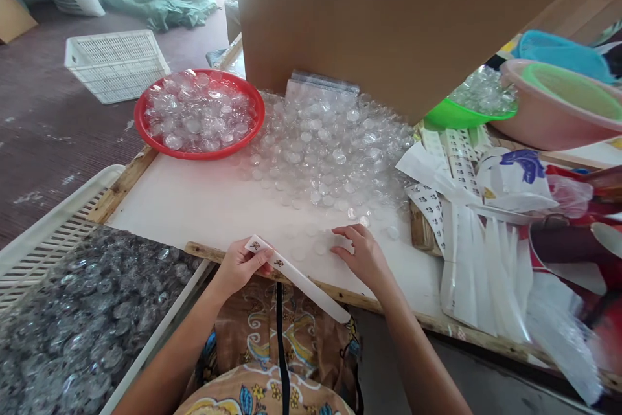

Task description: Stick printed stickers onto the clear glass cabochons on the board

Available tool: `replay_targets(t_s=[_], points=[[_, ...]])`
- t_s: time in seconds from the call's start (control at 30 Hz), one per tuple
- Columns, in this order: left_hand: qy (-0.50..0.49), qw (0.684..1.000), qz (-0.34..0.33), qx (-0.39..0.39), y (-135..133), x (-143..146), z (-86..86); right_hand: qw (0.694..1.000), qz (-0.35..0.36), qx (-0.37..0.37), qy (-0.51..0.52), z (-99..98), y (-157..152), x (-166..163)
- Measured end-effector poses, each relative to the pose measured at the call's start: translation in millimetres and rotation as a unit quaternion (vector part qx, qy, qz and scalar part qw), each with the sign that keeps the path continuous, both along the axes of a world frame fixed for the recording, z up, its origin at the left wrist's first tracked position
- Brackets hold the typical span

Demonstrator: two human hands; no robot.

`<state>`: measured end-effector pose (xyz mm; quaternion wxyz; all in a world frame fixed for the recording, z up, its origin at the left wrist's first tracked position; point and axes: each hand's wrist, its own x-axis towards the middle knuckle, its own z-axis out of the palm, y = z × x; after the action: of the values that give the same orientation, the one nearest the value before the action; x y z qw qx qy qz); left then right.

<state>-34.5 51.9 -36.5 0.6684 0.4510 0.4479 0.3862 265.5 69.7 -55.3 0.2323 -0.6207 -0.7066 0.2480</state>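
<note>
My left hand [243,266] pinches a white sticker strip [306,287] near its upper end, at the table's front edge. Two small printed stickers show on the strip, and its bare length slants down to the right over my apron. Above the white tabletop, my right hand [362,256] has thumb and forefinger apart, with nothing visible between them. Close to its fingertips lie a few clear round plastic discs [319,248]. Behind them spreads a large heap of similar clear discs [335,149], reaching back to a cardboard box.
A red basin [201,155] of clear pieces stands at the table's left corner. A white crate [58,250] full of clear pieces is at lower left. To the right are sticker strips [461,159], white backing paper [461,266] and a green basin [466,118]. The cardboard box [340,20] blocks the back.
</note>
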Motion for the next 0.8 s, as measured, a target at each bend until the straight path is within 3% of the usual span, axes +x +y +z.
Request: replay_targets(t_s=[0.1,0.2,0.37,0.57,0.8], points=[[0.002,1.000,0.004,0.003,-0.5,0.0,0.7,0.999,-0.019,0.046,-0.023,0.1,3.1,-1.6],[0.003,1.000,0.007,0.005,-0.1,0.2,0.5,0.996,0.010,0.081,-0.025,-0.8,14.5,-11.9],[0.011,1.000,0.017,0.006,1.0,2.0,-0.4,0.993,0.055,0.076,-0.065,-7.6,28.5,-33.9],[0.017,1.000,0.019,0.005,-1.0,2.8,1.0,0.996,0.011,0.084,-0.025,-1.2,20.1,-29.1],[0.015,1.000,0.014,-0.002,0.5,1.4,2.6,0.995,-0.072,0.048,0.057,13.9,2.8,5.5]])
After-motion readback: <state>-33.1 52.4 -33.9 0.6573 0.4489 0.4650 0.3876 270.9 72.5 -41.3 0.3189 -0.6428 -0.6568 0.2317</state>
